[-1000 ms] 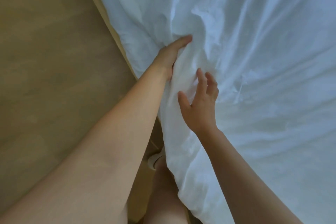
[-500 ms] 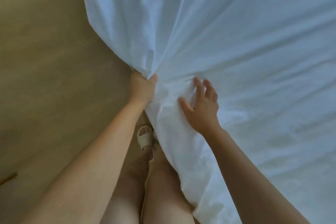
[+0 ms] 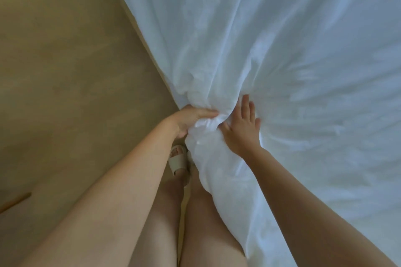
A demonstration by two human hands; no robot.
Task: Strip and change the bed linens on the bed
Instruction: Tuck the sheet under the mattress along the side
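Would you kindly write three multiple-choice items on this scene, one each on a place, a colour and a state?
1. Where is the sandal? A on the bed; B on the floor, left of the hanging sheet; C on a chair.
2. The sheet's colour? A white; B red; C black.
3. The left hand is: A flat and empty; B out of view; C gripping bunched sheet.
Key: B, it stands beside the drape; A, cloth is white; C, it clutches a gather.

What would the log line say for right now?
left hand: grips bunched sheet | right hand: fingers straight, rests on sheet | sheet: bunched between hands
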